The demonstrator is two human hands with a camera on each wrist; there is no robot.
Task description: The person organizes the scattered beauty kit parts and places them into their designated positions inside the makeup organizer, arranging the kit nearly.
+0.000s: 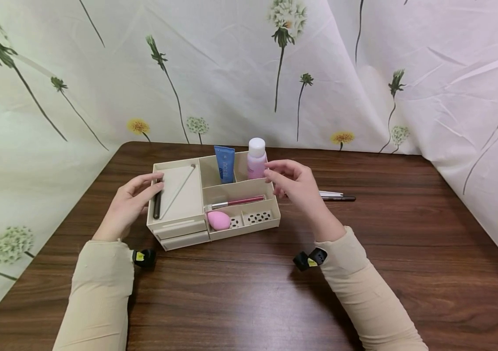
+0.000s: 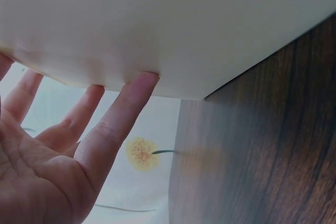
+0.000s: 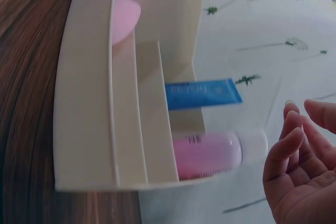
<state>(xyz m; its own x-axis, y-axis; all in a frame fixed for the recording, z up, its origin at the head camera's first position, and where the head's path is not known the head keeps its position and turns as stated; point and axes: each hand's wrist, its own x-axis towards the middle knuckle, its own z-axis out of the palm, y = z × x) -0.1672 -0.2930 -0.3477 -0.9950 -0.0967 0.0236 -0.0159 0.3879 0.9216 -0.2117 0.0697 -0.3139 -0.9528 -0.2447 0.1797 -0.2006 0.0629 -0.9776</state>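
A cream desktop organizer [image 1: 182, 218] stands between the two hands. My left hand [image 1: 127, 204] is at its left side; in the left wrist view, extended fingers [image 2: 113, 121] touch the side wall. A dark brush [image 1: 157, 204] and a thin pale stick [image 1: 178, 191] lie on the organizer's top, close to that hand. My right hand [image 1: 295, 187] hovers by the right end with loosely bent fingers, nothing between them. Nearest to it is a pink bottle [image 1: 256, 163] with a white cap, upright in a rear compartment. Beside the bottle stands a blue tube [image 1: 225, 165].
The front compartments hold a pink makeup sponge [image 1: 219, 221] and, behind it, a brush with a pink-red handle [image 1: 245, 200]. More slender tools [image 1: 338, 197], white and dark, lie on the wooden table [image 1: 240, 292] to the right. A flower-printed cloth [image 1: 231, 73] hangs behind.
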